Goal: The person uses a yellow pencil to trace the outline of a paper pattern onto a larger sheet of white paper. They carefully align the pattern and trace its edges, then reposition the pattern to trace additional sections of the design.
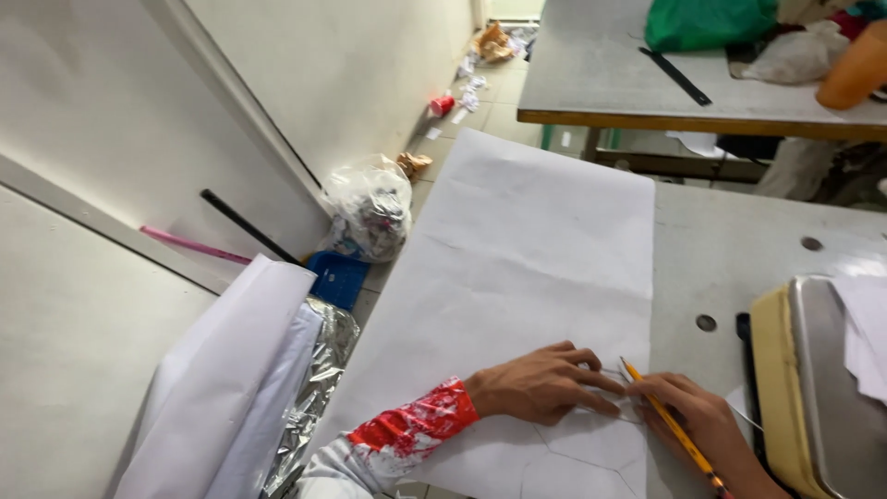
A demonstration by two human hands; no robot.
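A large white paper sheet (527,249) with faint pencil lines lies on the grey table (739,249) and hangs over its left edge. My left hand (540,383), in a red and white sleeve, presses flat on the sheet near its lower right part. My right hand (707,430) holds a yellow pencil (667,420), its tip touching the paper just right of my left fingertips. A smaller cut paper shape (591,444) seems to lie under my left hand.
A yellow and metal machine body (813,379) stands at the right edge. Rolled white paper and foil (259,388) lean at the left. A plastic bag of scraps (370,212) and litter lie on the floor. Another table (628,83) behind holds a black ruler and a green bag.
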